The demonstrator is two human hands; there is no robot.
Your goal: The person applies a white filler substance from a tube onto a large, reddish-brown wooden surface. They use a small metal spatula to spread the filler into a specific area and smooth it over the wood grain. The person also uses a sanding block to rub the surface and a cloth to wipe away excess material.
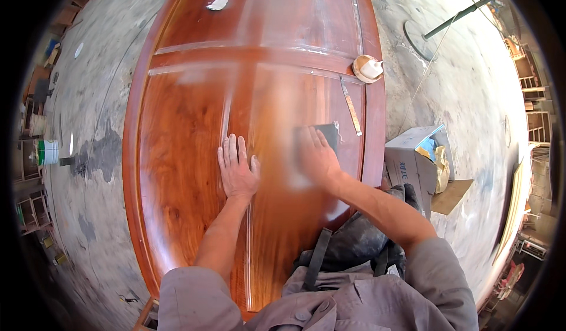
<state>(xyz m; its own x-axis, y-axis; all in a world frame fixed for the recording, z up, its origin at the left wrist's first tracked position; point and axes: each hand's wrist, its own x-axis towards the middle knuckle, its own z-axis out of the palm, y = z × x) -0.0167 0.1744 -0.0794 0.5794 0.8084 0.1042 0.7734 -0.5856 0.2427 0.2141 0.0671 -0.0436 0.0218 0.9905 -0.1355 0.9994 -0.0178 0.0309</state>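
Observation:
A large reddish-brown varnished wooden panel [183, 136] with framed sections lies in front of me. Pale dust streaks its surface and its grooves. My left hand [237, 169] rests flat on it by the middle strip, fingers stretched out, holding nothing. On the right half, my right hand [319, 157] presses a dark grey sheet of sandpaper [331, 132] against the wood; motion smears the hand's edge and the sheet's left side. Whitish dust lies around that hand. A narrow flat strip [351, 107] lies on the panel just beyond the sandpaper, to its right.
A small round dish [358, 71] holding a white lump sits on the panel's right edge. White scraps [217, 4] lie farther off. An open cardboard box [407, 154] stands on the floor at right, near a pole [463, 15] on a round base. A bucket [48, 152] is at left.

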